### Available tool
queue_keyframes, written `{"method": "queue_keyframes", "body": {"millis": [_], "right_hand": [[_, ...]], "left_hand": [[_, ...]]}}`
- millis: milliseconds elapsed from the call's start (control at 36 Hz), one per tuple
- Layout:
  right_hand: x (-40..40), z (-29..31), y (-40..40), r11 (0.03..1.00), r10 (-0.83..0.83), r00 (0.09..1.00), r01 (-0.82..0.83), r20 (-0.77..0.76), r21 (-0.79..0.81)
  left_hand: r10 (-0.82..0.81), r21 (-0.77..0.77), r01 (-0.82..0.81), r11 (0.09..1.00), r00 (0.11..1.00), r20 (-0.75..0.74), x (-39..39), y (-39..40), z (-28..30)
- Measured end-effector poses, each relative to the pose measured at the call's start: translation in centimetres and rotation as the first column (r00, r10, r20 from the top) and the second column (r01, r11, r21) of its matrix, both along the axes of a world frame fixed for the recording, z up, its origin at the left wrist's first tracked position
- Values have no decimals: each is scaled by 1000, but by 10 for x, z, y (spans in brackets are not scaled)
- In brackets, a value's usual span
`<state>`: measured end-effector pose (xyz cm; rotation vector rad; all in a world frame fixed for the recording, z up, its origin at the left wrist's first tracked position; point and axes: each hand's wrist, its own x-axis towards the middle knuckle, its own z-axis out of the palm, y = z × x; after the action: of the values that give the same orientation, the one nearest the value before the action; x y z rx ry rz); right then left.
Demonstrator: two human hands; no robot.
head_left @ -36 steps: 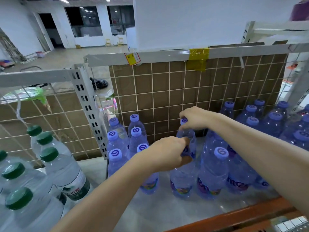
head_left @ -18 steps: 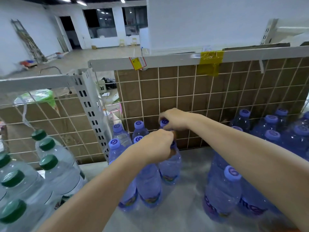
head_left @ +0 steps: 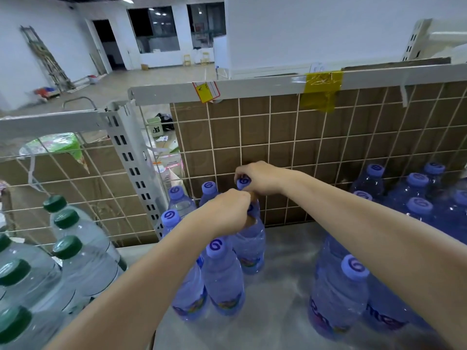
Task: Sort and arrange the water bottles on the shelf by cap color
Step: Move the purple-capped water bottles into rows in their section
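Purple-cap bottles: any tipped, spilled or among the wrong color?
Nothing stands out. The purple-cap bottles stand upright on the shelf, none spilled; the green-cap bottles sit apart beyond the upright post.

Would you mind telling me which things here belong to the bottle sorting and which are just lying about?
Part of the job:
- purple-capped bottles
- green-capped bottles
- shelf
- left hand and right hand, each gripping a purple bottle

Just lying about:
- yellow tape
- ladder
- chairs
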<state>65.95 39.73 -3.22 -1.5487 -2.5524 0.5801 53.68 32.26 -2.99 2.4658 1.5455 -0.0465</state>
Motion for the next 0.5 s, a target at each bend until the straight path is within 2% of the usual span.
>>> {"method": "queue_keyframes", "body": {"millis": [111, 278, 500], "right_hand": [[3, 2, -1, 1000, -11, 1000, 10, -17, -23], [11, 7, -6, 996, -30, 991, 19, -133, -85], [15, 7, -10, 992, -72, 987, 56, -142, -112]], "left_hand": [[11, -9, -11, 1000, 999, 47, 1, 4, -5], [25, 47, -30, 998, 993, 112, 3, 2, -8], [29, 25, -31, 999, 995, 92, 5, 4, -8]]}}
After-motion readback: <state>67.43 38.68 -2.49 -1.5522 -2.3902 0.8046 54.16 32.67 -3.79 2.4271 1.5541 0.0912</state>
